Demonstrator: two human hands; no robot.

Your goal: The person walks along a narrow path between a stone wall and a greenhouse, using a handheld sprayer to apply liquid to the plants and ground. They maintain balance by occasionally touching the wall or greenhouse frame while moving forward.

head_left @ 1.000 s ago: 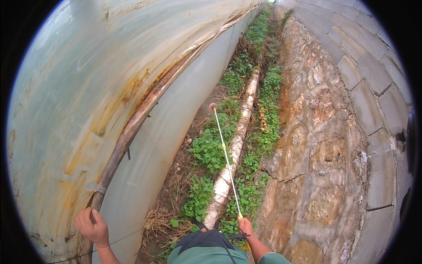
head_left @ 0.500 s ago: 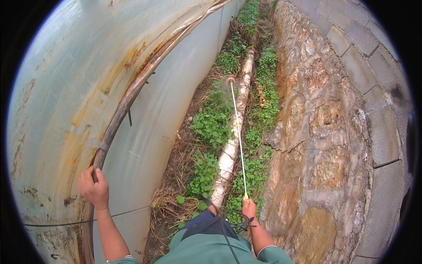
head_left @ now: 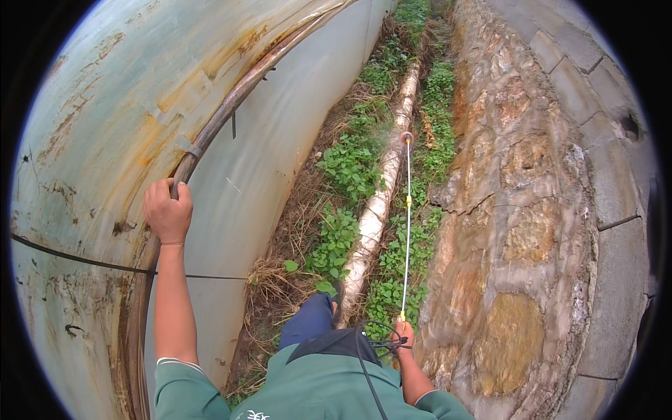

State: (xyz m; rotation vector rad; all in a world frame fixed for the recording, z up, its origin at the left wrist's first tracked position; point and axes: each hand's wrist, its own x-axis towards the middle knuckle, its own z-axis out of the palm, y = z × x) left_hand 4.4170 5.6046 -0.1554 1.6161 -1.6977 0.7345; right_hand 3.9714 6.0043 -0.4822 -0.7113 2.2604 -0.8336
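the left hand [head_left: 168, 210] is curled around the rusty pipe [head_left: 217, 122] along the greenhouse's plastic wall [head_left: 280, 119], while the right hand [head_left: 404, 334] is closed on the thin spray wand [head_left: 407, 224], which points ahead over the weeds [head_left: 350, 164] beside the stone wall [head_left: 532, 210].

The spray wand [head_left: 407, 224] is a thin, pale, straight rod with a small yellow fitting partway along and a round reddish nozzle head at its far tip. Its near end sits in the closed right hand [head_left: 404, 334], and it points away over the green weeds, right of the pale pipe on the ground. A dark hose [head_left: 364, 364] loops from the handle back toward the person's body.
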